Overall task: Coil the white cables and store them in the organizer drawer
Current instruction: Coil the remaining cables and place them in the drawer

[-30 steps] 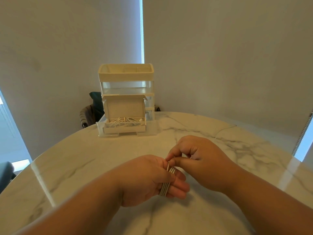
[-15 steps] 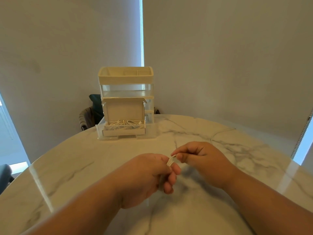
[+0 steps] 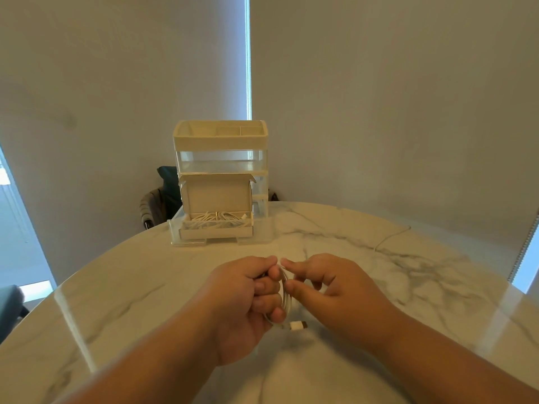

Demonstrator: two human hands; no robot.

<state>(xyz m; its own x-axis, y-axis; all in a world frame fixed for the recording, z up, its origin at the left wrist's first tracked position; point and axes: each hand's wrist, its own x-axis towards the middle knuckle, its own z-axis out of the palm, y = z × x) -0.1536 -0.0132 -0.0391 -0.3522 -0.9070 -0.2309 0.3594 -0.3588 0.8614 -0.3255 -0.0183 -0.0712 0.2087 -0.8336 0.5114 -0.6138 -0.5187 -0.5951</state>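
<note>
My left hand [image 3: 245, 301] grips a coiled white cable [image 3: 285, 298] in its curled fingers, just above the marble table. The cable's plug end [image 3: 297, 326] sticks out below the fist. My right hand [image 3: 332, 287] faces it, holding the right side of the coil between forefinger and thumb. At the table's far side stands the organizer [image 3: 220, 141] with its bottom drawer [image 3: 215, 243] pulled out. In the drawer sits an open cardboard box [image 3: 215, 196] holding several coiled white cables [image 3: 217, 218].
Another thin white cable [image 3: 388, 237] lies loose on the round marble table [image 3: 116, 287] at the far right near the edge. A chair with dark clothing [image 3: 157, 202] stands behind the organizer. Blinds cover the windows behind.
My left hand's fingers have curled into a fist around the coil. The plug end now hangs free below it. My right hand has shifted to the coil's right side.
</note>
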